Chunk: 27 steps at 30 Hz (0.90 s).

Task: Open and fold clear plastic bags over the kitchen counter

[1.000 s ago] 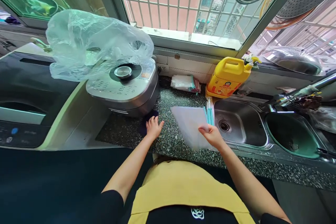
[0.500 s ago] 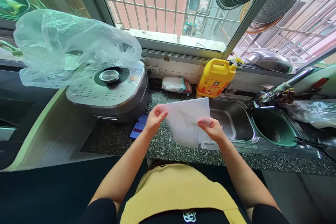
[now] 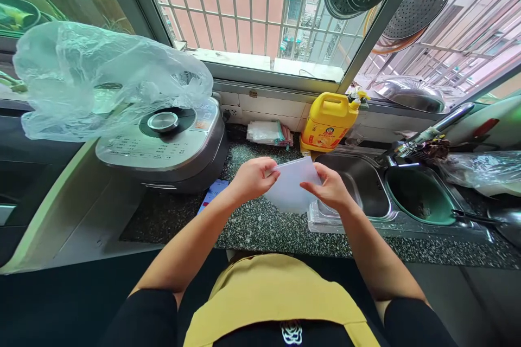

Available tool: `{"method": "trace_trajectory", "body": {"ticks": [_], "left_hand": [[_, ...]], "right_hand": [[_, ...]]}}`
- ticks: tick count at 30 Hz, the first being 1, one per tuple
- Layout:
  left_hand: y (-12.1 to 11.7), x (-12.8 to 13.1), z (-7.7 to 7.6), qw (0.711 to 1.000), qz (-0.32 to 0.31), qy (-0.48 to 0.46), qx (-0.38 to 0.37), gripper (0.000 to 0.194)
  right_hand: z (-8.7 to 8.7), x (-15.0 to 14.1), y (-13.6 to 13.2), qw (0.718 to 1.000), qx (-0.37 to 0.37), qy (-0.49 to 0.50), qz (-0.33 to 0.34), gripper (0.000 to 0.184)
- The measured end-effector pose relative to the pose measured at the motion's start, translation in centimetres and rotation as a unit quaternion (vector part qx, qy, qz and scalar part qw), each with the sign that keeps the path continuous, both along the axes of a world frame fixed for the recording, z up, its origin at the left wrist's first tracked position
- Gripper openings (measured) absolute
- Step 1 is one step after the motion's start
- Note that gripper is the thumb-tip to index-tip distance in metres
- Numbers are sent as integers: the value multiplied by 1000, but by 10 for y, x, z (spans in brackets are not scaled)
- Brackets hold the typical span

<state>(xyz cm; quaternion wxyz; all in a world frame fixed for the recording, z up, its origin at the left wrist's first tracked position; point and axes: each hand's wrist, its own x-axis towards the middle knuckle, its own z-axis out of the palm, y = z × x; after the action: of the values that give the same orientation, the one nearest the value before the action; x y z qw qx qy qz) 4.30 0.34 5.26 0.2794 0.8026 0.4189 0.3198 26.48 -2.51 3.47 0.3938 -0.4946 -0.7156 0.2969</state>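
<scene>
I've got a flat, translucent white plastic bag [image 3: 291, 187] up off the speckled black stone countertop [image 3: 252, 230], just left of the rectangular stainless-steel sink [image 3: 374, 190]. My left hand [image 3: 255, 178] pinches its upper left corner between thumb and fingertips. My right hand [image 3: 329, 188] grips the opposite edge, fingers behind, thumb in front; how tightly, I can't tell. As far as I can judge, picking up is done and both sides are in hand. The bag looks flat, with nothing visible inside; whether its mouth is parted, I can't make out. Opening or filling doesn't appear done, and it isn't set down. Left of the sink, by the wall, a small stack of clear plastic bags with teal and pink edges [image 3: 266, 133] lies apart from my fingers.
</scene>
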Motion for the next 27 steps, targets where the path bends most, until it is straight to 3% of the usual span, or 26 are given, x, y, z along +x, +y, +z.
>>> {"method": "trace_trajectory", "body": {"ticks": [7, 10, 17, 22, 25, 27], "left_hand": [[-1, -7, 3, 996, 86, -20, -1, 11], [-4, -5, 0, 994, 100, -40, 21, 12], [-11, 10, -5, 981, 157, -116, 13, 14], [-10, -10, -10, 982, 149, -113, 7, 10], [-11, -25, -16, 980, 126, -152, -25, 12], [-13, -29, -19, 968, 117, -210, -70, 18]], "right_hand": [[-8, -22, -6, 964, 242, -73, -80, 9], [-10, -32, -13, 950, 284, -86, -93, 17], [-25, -68, -29, 945, 303, -111, -59, 23], [-17, -62, -18, 929, 334, -69, -143, 13], [-7, -46, -9, 948, 267, -18, -174, 11], [-8, -35, -4, 966, 207, 26, -151, 14]]}}
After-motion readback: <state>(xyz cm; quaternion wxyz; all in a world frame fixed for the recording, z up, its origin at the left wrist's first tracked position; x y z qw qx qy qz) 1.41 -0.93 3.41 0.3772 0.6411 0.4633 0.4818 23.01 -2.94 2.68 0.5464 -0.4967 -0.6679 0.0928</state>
